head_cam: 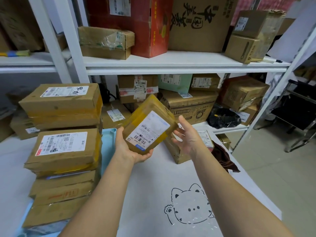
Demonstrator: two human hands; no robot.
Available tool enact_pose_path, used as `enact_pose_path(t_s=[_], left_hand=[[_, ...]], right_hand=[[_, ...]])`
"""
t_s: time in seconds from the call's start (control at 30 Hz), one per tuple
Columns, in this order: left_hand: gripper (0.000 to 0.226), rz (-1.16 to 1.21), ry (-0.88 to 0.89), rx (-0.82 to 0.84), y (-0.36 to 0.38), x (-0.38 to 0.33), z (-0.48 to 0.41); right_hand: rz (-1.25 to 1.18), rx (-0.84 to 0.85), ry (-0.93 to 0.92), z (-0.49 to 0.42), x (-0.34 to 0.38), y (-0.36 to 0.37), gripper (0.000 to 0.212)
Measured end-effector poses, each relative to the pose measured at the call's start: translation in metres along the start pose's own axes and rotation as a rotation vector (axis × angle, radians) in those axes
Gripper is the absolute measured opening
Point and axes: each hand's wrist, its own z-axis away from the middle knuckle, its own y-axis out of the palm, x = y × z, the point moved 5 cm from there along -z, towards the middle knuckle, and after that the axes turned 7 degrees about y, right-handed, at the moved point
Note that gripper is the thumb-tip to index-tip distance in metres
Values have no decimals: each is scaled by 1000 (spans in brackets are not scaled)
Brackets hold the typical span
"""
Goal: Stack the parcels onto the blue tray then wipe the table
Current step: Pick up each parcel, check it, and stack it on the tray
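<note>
My left hand [130, 149] grips a small brown parcel [150, 124] with a white label from below, holding it tilted above the table. My right hand [187, 134] is open beside the parcel's right end, its fingers spread near it. The blue tray [109, 134] lies on the table at the left, carrying two stacks of cardboard parcels, a near stack [63, 166] and a far one [63, 103]. One more parcel [177, 153] lies on the table behind my right hand, partly hidden. A dark brown cloth [224, 158] sits at the table's right edge.
The table [153, 185] has a white cover printed with a cat drawing [189, 207]. White shelving [171, 63] full of cardboard boxes stands behind it. A black bag [224, 118] lies on the lower shelf. Bare floor and a metal cart are at the right.
</note>
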Motion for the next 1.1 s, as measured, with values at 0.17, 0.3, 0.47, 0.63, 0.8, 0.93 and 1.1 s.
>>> enact_pose_path(t_s=[0.17,0.3,0.47,0.63,0.8,0.93,1.1], left_hand=[[64,-235,450,-99,-4,-21,-4],[96,-722,821,-63,9,-30,10],[120,-1155,1196,156,29,-27,31],[126,-1492,1172,263,24,-35,27],[121,-1231,891,277,6,-48,23],[80,-1092,847,108,-4,-66,28],[58,-995,863,37,-8,-80,37]], right_hand=[[148,-162,-80,-5,8,-9,45],[144,-72,79,-4,0,-4,64],[8,-60,223,-4,-22,-7,71],[-165,-125,213,-8,-29,-15,73],[-333,-77,74,-7,-23,-6,59],[-341,-70,66,-5,-23,-6,75],[-177,-93,23,-5,-20,3,58]])
